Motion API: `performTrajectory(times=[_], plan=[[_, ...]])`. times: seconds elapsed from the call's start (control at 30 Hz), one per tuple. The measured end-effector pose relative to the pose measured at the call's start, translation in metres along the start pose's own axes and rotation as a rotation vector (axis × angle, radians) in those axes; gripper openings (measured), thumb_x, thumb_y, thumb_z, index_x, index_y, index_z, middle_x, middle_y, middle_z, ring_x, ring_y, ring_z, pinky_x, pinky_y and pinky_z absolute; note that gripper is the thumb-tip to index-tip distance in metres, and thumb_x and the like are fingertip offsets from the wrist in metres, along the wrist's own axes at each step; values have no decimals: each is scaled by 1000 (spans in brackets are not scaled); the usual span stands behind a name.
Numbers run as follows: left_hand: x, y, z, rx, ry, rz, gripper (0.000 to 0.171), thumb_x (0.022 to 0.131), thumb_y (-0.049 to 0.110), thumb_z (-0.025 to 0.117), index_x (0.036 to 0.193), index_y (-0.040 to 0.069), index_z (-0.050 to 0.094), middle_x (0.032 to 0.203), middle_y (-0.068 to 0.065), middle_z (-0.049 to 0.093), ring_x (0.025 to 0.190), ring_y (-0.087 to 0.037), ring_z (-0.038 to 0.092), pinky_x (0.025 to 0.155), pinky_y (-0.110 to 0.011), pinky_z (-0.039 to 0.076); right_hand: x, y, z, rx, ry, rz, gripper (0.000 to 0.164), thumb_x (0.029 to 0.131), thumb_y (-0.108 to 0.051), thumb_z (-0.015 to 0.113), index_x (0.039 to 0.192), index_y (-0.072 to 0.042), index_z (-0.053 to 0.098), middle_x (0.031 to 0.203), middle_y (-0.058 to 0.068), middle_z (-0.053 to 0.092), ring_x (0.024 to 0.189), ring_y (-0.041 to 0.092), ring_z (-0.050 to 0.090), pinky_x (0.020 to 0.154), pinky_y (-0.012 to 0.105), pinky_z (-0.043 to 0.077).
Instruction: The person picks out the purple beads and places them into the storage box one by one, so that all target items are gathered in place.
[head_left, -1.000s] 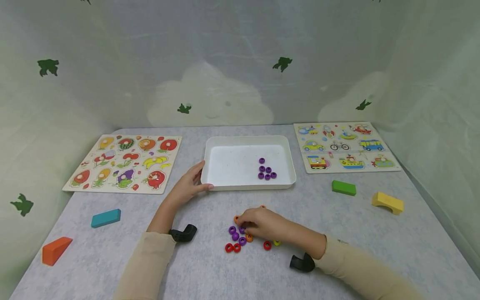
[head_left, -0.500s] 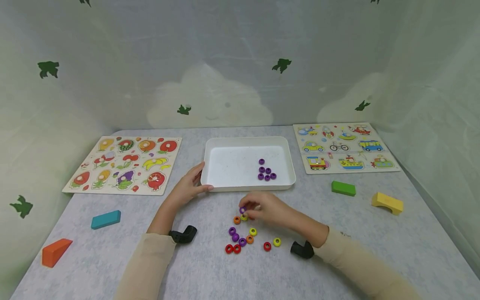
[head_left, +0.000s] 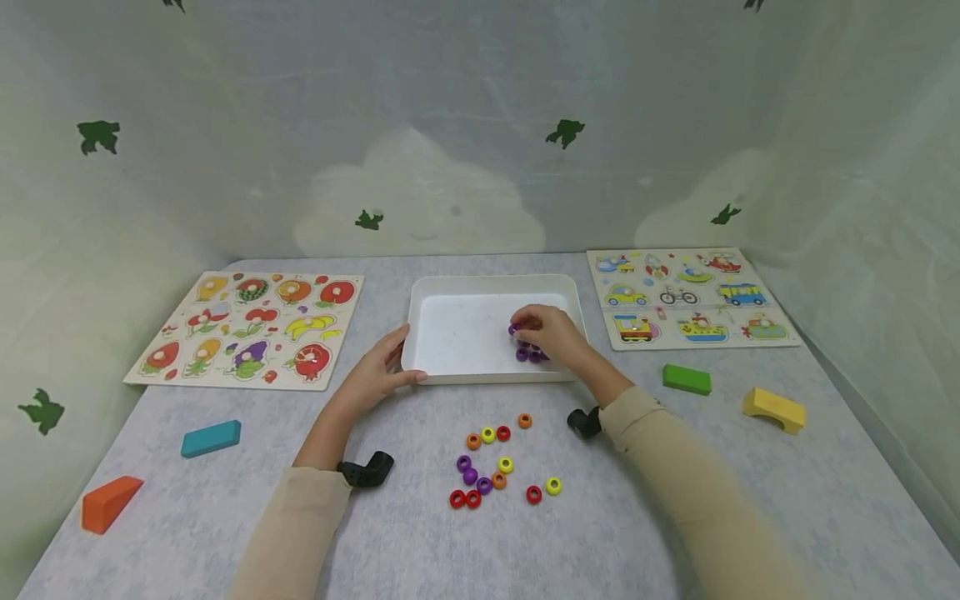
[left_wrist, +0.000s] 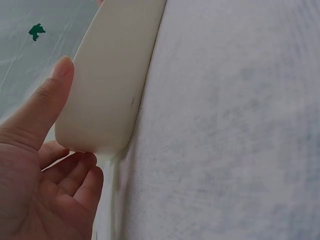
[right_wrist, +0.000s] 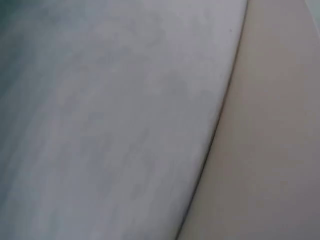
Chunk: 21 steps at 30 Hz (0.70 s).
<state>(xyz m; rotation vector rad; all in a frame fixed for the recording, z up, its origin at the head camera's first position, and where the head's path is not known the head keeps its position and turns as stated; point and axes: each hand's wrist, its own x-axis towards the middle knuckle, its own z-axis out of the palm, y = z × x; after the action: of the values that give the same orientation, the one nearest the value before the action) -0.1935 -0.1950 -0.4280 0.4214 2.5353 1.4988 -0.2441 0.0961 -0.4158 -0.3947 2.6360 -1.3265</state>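
A white tray stands at the back middle of the table, with several purple beads in its right part. My left hand holds its front left corner; in the left wrist view the thumb lies along one wall of the tray and the fingers curl at the corner. Over the tray's right half, my right hand pinches a purple bead and partly hides the beads beneath. The right wrist view shows the tray wall and tabletop, no hand.
Loose beads lie in front of the tray: purple, red, yellow and orange. A fruit puzzle board is left, a vehicle board right. Blue, orange, green and yellow blocks lie at the sides.
My right hand has picked a purple bead from the loose group and carried it up and right, over the tray. The left hand and tray have stayed in place.
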Motion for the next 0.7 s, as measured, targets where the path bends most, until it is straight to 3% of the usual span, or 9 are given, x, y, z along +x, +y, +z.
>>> performTrajectory(times=[0.17, 0.27, 0.37, 0.53, 0.7], plan=[[-1, 1, 0, 6, -1, -3, 90, 64, 36, 67, 133, 11, 16, 135, -6, 15, 121, -15, 16, 97, -29, 21, 9, 6, 7, -75, -60, 61, 13, 76, -14, 59, 89, -17, 58, 83, -4, 56, 75, 11, 51, 63, 23, 44], [-2, 4, -1, 3, -2, -21, 89, 64, 35, 67, 133, 11, 16, 135, -5, 15, 121, -14, 16, 97, -28, 21, 9, 4, 9, -106, -72, 60, 14, 77, -14, 58, 90, -16, 57, 83, -3, 55, 73, 12, 50, 59, 24, 45], [-5, 13, -1, -13, -4, -30, 87, 66, 30, 68, 132, 8, 15, 135, -7, 15, 121, -16, 15, 97, -30, 20, 5, 0, 8, -116, -65, 25, 19, 77, -17, 59, 95, -14, 56, 89, -2, 54, 79, 12, 49, 66, 25, 44], [-10, 28, -1, -22, -7, -28, 83, 69, 20, 67, 132, 3, 15, 135, -11, 13, 122, -21, 14, 98, -34, 19, -17, -14, 4, -91, -61, -145, 34, 75, -25, 59, 104, -10, 52, 102, 5, 52, 94, 18, 47, 81, 30, 40], [-10, 27, -1, -15, -4, -28, 83, 68, 19, 67, 132, 3, 15, 135, -12, 13, 122, -21, 14, 97, -34, 20, -54, -31, 6, -40, -130, -375, 39, 74, -26, 61, 105, -6, 51, 102, 9, 53, 92, 23, 48, 80, 33, 41]])
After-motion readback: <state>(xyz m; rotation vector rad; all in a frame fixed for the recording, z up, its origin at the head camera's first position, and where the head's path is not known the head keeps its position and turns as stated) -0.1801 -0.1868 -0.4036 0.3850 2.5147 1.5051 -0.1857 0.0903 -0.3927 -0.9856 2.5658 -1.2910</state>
